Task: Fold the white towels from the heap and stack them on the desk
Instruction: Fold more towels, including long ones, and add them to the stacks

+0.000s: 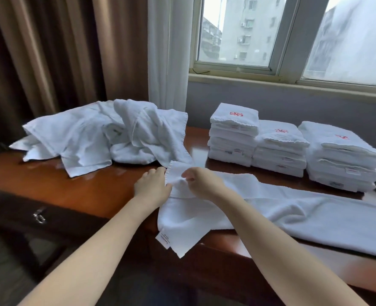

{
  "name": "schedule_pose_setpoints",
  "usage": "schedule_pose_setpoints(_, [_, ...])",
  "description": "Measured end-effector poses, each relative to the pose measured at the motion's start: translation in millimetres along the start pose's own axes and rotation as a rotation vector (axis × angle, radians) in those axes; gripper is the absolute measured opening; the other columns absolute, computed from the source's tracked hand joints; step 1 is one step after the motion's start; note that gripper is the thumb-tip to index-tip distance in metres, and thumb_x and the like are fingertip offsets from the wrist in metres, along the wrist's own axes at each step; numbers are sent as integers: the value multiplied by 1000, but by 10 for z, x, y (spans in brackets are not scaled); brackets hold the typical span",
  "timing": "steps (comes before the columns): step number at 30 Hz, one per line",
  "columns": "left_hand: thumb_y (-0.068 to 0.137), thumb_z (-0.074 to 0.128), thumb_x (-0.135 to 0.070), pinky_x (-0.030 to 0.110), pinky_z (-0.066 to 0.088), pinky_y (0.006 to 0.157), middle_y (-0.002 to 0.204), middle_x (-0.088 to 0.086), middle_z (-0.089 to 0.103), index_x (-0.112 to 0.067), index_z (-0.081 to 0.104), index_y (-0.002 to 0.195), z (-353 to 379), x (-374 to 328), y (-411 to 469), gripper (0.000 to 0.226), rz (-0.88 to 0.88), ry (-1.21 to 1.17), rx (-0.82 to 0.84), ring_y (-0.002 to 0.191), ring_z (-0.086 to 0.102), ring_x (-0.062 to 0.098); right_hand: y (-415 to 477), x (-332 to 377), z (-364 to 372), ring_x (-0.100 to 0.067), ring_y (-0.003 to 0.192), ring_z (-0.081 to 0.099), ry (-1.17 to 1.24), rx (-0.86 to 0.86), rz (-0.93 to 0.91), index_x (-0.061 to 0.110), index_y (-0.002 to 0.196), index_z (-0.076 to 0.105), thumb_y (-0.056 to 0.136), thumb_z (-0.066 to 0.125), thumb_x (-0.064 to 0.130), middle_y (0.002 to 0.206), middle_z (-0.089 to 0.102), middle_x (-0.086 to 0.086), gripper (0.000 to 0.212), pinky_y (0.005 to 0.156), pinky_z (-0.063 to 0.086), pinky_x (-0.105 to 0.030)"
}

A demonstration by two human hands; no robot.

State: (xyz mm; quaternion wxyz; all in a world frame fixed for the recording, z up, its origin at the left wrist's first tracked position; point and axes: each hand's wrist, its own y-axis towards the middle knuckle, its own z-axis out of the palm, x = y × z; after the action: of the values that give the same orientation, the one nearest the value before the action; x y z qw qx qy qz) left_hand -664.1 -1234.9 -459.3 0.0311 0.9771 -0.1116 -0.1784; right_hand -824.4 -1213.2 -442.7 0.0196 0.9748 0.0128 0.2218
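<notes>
Brown wooden desk (98, 191) under a window (249, 29). A brown curtain (50, 51) hangs behind the desk's left end and a sheer white curtain (167, 51) behind its middle. A metal drawer handle (39, 216) sits below the desk's left front.

Desk, left end: heap (107, 138) of unfolded white towels, rumpled and overlapping.

Desk, front middle: left hand (152, 184), fingers curled, grips the scalloped end edge of the long towel (293, 215). Right hand (201, 181) is just beside it, thumb and fingertips pinching a raised fold of the same end. Both hands are narrow and closed on cloth.

Long towel: white, lying along the desk's front from the middle to the right end. The held end is bunched, and one corner with a sewn label (164, 238) hangs over the desk's front edge.

Desk, right rear: three stacks of folded white towels, touching side by side: left stack (232, 138), middle stack (280, 149), right stack (341, 157). Each top towel carries a red embroidered emblem.
</notes>
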Motion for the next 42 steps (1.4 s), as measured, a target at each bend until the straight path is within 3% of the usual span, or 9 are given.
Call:
schedule_pose_setpoints(6, [86, 59, -29, 40, 49, 93, 127, 1, 60, -24, 37, 141, -24, -38, 94, 59, -25, -235, 127, 114, 58, 30, 65, -91, 22, -16, 114, 61, 92, -13, 8, 26, 121, 66, 96, 46, 14, 122, 68, 5, 34, 98, 49, -36])
schedule_pose_setpoints(11, [93, 52, -9, 35, 42, 93, 144, 12, 47, -25, 23, 151, -113, -24, 138, 66, 76, -448, -23, 122, 52, 32, 78, -100, -68, -19, 119, 58, 134, -105, -8, 24, 125, 64, 91, 40, 8, 126, 66, 2, 44, 100, 47, -40])
schedule_pose_setpoints(15, [89, 57, -13, 39, 47, 93, 133, 7, 58, -28, 39, 145, -271, 102, 170, 61, 100, -222, -49, 116, 56, 28, 98, -167, -53, -23, 129, 51, 25, 34, 30, 26, 139, 52, 97, 36, 16, 142, 55, 0, 47, 106, 41, -37])
schedule_pose_setpoints(20, [87, 63, -28, 37, 48, 88, 143, 8, 41, -26, 33, 148, -196, 129, 50, 68, 51, 51, 68, 120, 54, 28, 66, -185, 32, -23, 135, 45, -55, 162, -4, 24, 147, 42, 101, 39, 26, 149, 48, -2, 46, 111, 35, -36])
schedule_pose_setpoints(25, [78, 73, -33, 30, 41, 74, 114, -4, 50, -29, 57, 111, -201, 144, -25, 37, 115, -39, -166, 104, 54, 17, -123, -149, -60, -12, 116, 58, 144, 65, -133, 27, 112, 67, 93, 59, 24, 123, 65, 6, 21, 96, 44, -28])
schedule_pose_setpoints(30, [82, 70, -32, 32, 49, 73, 83, -11, 64, -34, 67, 81, -171, 84, -173, 4, 178, -367, 27, 77, 59, 8, -455, 2, -222, 1, 82, 62, 233, 172, -296, 31, 74, 67, 71, 65, 14, 85, 69, 11, 18, 77, 52, -23])
schedule_pose_setpoints(36, [84, 65, -32, 29, 51, 75, 87, -16, 66, -35, 66, 84, -72, 103, -292, 3, 188, -185, 109, 86, 61, 3, -744, -27, -200, -6, 95, 53, -49, 392, -275, 45, 94, 57, 64, 69, 16, 106, 45, 21, 44, 76, 48, -26])
schedule_pose_setpoints(39, [85, 62, -33, 30, 52, 78, 89, -17, 65, -37, 65, 86, -69, 76, -329, 5, 191, -148, 101, 89, 61, 5, -767, -11, -140, 0, 83, 49, -136, 299, -331, 43, 97, 54, 69, 59, 4, 99, 42, 22, 49, 61, 38, -19])
schedule_pose_setpoints(42, [90, 58, -42, 33, 51, 80, 92, -16, 66, -32, 68, 91, -89, 77, -320, 14, 179, -156, 130, 90, 61, 7, -759, -22, -114, -5, 87, 53, -103, 158, -349, 38, 95, 64, 77, 56, 9, 97, 55, 20, 35, 71, 47, -25])
